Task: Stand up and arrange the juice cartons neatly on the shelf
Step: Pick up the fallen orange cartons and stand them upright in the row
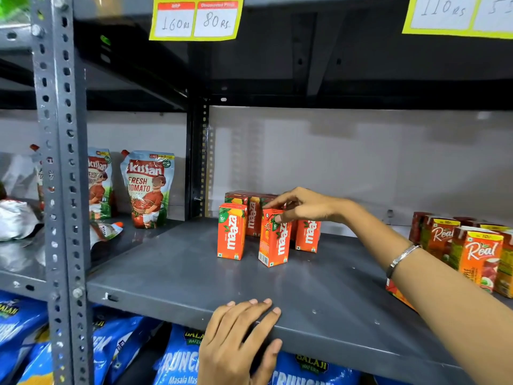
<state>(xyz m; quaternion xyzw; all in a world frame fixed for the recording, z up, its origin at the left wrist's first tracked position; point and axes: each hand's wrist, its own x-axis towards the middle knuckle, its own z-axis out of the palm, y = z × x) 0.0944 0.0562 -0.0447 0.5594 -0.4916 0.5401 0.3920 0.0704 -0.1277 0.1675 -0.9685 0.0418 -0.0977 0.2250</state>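
Note:
Several small orange Maaza juice cartons stand in a cluster at the middle of the grey shelf point(172, 262). One carton point(231, 232) stands at the front left. Beside it a second carton point(274, 240) stands slightly tilted, and my right hand point(301, 205) pinches its top with fingers and thumb. More cartons point(308, 236) stand behind, against the back wall. My left hand point(244, 332) grips the shelf's front edge, fingers on top and thumb below. Another orange carton point(398, 294) lies flat, partly hidden under my right forearm.
Real juice cartons point(480, 257) stand in a group at the right end of the shelf. Kissan tomato pouches point(147, 187) stand in the bay to the left, past a perforated steel upright point(59, 190). Blue snack bags point(177, 362) fill the shelf below. Price tags point(195, 19) hang above.

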